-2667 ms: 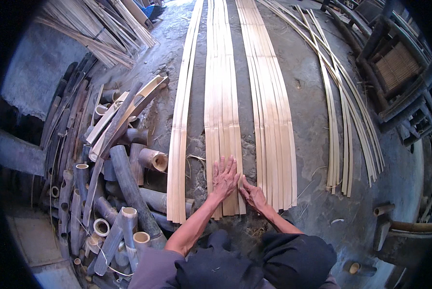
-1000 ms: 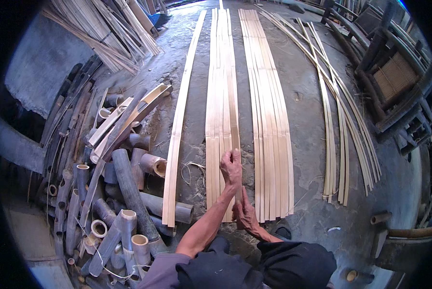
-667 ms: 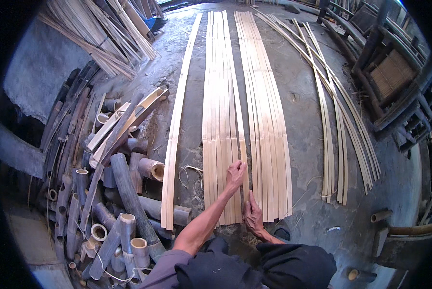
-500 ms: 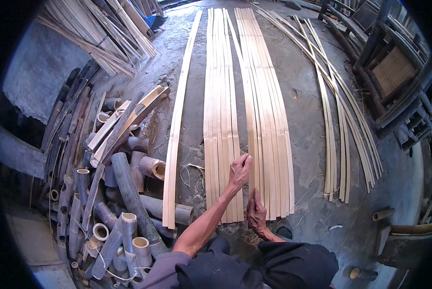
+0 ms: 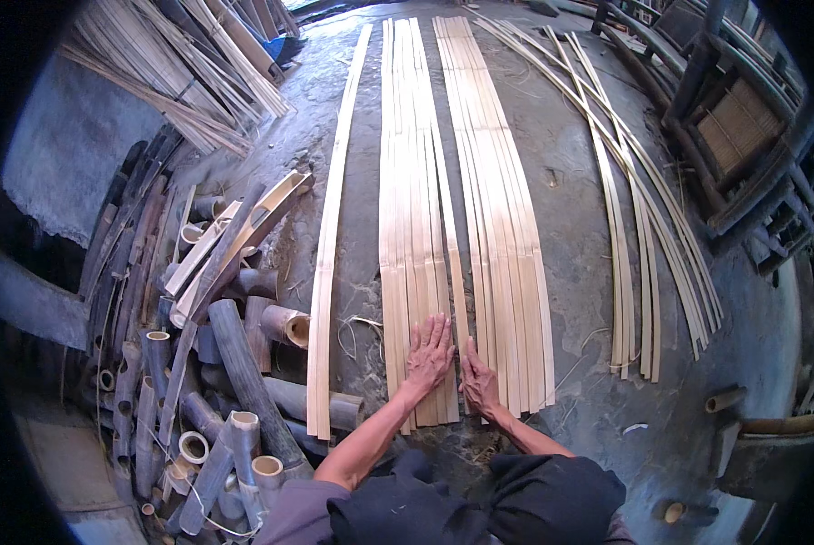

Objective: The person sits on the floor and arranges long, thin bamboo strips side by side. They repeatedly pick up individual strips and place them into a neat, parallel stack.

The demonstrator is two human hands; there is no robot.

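Single head-worn fisheye view, looking steeply down and forward over the floor.

The camera sits above the person's own arms, which enter from the lower edge; the left hand and right hand lie near, low in the centre. Bamboo strips run away toward the top edge, and straight lines bow near the dark round rim. No second view is supplied.
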